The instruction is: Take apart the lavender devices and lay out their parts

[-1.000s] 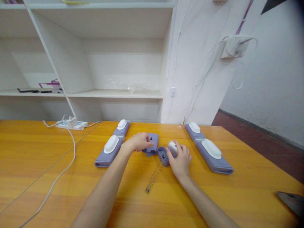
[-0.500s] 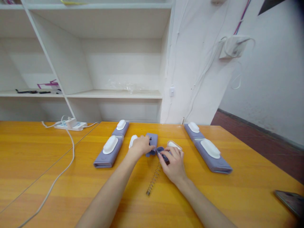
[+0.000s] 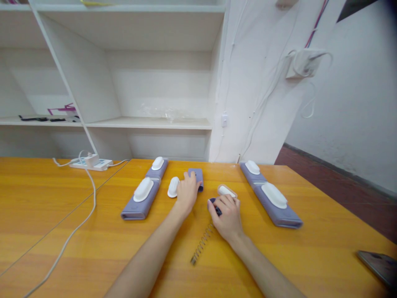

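Markings: one small dark mark shows on the purple casing (image 3: 199, 174), partly covered by fingers and too small to read. The left hand (image 3: 187, 190) grips this casing, fingers over its top and thumb at its side, on the wooden tabletop (image 3: 313, 256). The right hand (image 3: 228, 213) is closed around the purple cup (image 3: 218, 210), nearer the wearer; the cup has a dark interior.

Quantities:
- Purple units: two rows, the left row (image 3: 136, 210) and the right row (image 3: 288, 215), each bearing two white oval covers, four in total.
- Ribbed white part (image 3: 173, 187): one, just beside the left hand.
- Clear-rimmed white part (image 3: 228, 191): one, just beyond the right hand.
- Coil spring (image 3: 203, 243): one, its far end near the cup.
- Phone (image 3: 380, 265): one, at the right edge.
- Power strip (image 3: 102, 165): one, far left.
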Tool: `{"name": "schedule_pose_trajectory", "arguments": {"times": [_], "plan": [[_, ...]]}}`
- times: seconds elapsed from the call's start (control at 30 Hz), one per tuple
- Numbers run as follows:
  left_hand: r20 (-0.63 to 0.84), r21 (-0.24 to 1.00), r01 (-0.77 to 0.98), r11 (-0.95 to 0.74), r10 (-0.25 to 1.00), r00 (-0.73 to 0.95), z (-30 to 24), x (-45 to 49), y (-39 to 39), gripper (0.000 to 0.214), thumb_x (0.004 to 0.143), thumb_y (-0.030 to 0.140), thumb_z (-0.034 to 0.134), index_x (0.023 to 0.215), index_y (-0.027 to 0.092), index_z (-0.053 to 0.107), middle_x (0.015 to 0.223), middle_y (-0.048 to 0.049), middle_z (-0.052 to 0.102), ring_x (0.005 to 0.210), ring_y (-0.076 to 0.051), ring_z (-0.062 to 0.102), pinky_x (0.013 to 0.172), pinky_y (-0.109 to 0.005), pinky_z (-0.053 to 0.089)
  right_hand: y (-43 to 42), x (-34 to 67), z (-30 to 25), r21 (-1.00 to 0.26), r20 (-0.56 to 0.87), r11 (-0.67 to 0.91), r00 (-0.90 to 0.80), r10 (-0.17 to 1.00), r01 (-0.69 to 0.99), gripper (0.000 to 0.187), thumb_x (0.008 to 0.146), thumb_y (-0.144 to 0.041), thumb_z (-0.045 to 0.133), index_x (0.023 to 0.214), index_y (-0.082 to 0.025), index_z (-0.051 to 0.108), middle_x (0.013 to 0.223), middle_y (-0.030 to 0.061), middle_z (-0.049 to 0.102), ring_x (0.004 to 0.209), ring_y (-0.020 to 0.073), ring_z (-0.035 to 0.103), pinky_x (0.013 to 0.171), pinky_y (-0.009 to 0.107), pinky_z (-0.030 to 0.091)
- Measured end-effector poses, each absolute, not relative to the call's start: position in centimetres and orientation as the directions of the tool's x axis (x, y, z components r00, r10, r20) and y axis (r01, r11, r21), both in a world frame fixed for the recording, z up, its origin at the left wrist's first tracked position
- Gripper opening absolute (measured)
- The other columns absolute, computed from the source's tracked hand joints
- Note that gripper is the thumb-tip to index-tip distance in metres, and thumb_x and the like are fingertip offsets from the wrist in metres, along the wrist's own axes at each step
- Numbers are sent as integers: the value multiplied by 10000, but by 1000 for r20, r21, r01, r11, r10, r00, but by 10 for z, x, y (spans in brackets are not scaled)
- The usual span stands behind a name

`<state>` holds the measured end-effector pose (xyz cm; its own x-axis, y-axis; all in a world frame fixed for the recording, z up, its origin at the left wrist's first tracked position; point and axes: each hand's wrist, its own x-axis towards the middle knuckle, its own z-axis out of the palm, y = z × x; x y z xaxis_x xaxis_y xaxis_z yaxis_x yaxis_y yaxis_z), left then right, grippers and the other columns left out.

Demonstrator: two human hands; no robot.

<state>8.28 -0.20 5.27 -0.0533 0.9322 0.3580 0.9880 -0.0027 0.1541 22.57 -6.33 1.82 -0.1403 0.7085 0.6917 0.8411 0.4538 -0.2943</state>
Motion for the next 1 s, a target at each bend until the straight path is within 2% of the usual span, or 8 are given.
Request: {"name": "schedule_pose_trajectory", "arguments": {"times": [0.1, 0.17, 0.3, 0.43, 0.73, 0.9, 1.0], "plan": [[349, 110, 990, -83, 936, 40, 44, 90, -4, 383, 935, 388, 251, 1006, 158, 548, 975, -128, 548, 812, -237, 618, 667, -320, 448, -63, 226, 18, -294, 684, 455, -148, 714, 841, 257, 857, -318, 477, 658, -207, 594, 704, 15, 591, 812, 187, 493, 793, 361, 275], [339, 90, 986, -141, 935, 103, 40, 92, -5, 423, 939, 377, 220, 971, 140, 570, 958, -135, 547, 834, -244, 604, 678, -329, 451, -63, 226, 18, -295, 676, 451, -149, 721, 842, 259, 861, -320, 474, 662, -207, 595, 703, 14, 589, 818, 188, 492, 796, 361, 275], [374, 70, 976, -208, 912, 168, 33, 94, -1, 392, 920, 407, 301, 1097, 142, 528, 1053, -146, 515, 978, -261, 529, 711, -310, 459, -64, 225, 18, -301, 670, 443, -144, 728, 845, 262, 868, -324, 467, 672, -203, 594, 717, 19, 586, 833, 191, 492, 807, 365, 276], [373, 65, 973, -222, 910, 182, 28, 95, 15, 366, 923, 343, 317, 1229, 177, 431, 1138, -135, 473, 1032, -254, 480, 750, -327, 463, -65, 225, 18, -316, 669, 441, -133, 731, 840, 271, 877, -311, 458, 669, -200, 592, 718, 21, 582, 827, 187, 490, 810, 368, 275], [309, 99, 967, -234, 931, 193, 25, 93, 54, 394, 919, 301, 309, 1302, 231, 363, 1266, -125, 425, 1086, -268, 472, 835, -390, 435, -64, 225, 17, -322, 668, 440, -128, 733, 838, 257, 880, -301, 457, 684, -201, 590, 726, 20, 581, 830, 189, 487, 806, 375, 276], [280, 127, 958, -257, 936, 214, 22, 89, 62, 466, 901, 322, 329, 1352, 215, 277, 1394, -132, 334, 1155, -302, 435, 884, -449, 393, -65, 226, 17, -317, 660, 436, -135, 739, 842, 269, 882, -307, 455, 670, -195, 575, 727, 22, 574, 825, 187, 481, 805, 378, 277], [264, 140, 953, -270, 938, 227, 21, 85, 63, 498, 881, 272, 355, 1358, 198, 235, 1426, -137, 301, 1164, -288, 438, 891, -438, 384, -65, 226, 17, -319, 661, 440, -136, 738, 839, 273, 883, -307, 453, 664, -194, 571, 726, 22, 570, 826, 187, 480, 806, 381, 277]]}}
